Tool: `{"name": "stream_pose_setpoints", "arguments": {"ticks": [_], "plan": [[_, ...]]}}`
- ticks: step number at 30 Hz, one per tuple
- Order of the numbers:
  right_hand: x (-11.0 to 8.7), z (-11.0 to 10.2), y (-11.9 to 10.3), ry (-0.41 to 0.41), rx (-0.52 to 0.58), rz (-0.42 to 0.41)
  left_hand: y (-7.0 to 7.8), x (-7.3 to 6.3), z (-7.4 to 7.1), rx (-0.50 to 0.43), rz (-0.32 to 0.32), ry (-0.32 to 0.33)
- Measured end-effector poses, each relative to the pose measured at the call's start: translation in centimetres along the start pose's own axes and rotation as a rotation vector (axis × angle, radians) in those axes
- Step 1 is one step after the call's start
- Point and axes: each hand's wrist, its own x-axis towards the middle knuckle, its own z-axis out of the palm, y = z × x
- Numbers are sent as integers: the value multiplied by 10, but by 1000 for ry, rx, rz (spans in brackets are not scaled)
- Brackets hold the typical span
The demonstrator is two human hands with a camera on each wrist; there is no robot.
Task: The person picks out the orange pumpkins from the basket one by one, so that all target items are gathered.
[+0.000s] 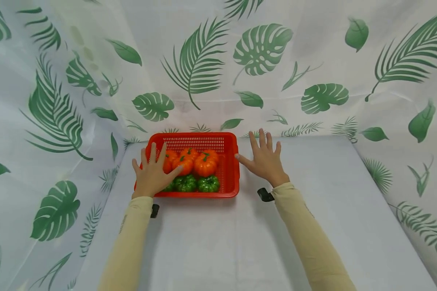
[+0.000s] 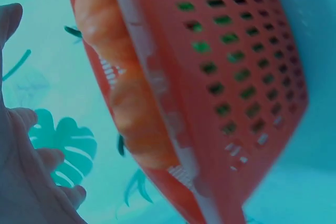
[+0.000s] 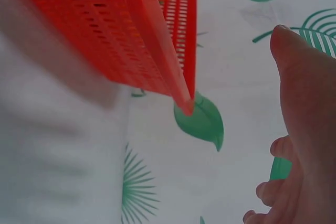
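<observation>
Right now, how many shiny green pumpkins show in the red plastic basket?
3, along the near side of the basket: right pumpkin, middle pumpkin, left pumpkin partly behind the left hand. More may be hidden.

Soft, even light fills the head view; faint shadows lie on the white table [image 1: 204, 242] beside both sleeves [image 1: 306, 238]; glints dot the green pumpkins [image 1: 208, 184]; the left wrist view is cyan-tinted, its basket [image 2: 186, 108] blurred; the right wrist view is dimmer, the right hand [image 3: 312, 103] shaded.

Your head view looks down over both hands [image 1: 151, 176] [image 1: 267, 163]; wrist views, closer, face forward, sharing the red basket [image 1: 194, 195].
</observation>
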Motion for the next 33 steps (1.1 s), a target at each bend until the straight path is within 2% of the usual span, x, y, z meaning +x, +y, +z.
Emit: {"name": "stream_pose_setpoints", "arguments": {"ticks": [13, 19, 26, 30, 33], "plan": [[-1, 1, -7, -9, 24, -10, -42, -21, 5, -24, -33, -53], [1, 5, -8, -23, 42, -26, -56, -27, 7, -48, -49, -80], [3, 8, -10, -33, 68, -40, -71, -33, 19, -69, -45, -94], [5, 9, -15, -44, 117, -67, -77, -35, 28, -78, -44, -89], [8, 10, -18, -69, 215, -89, -80, -34, 32, -94, -38, -76]]}}
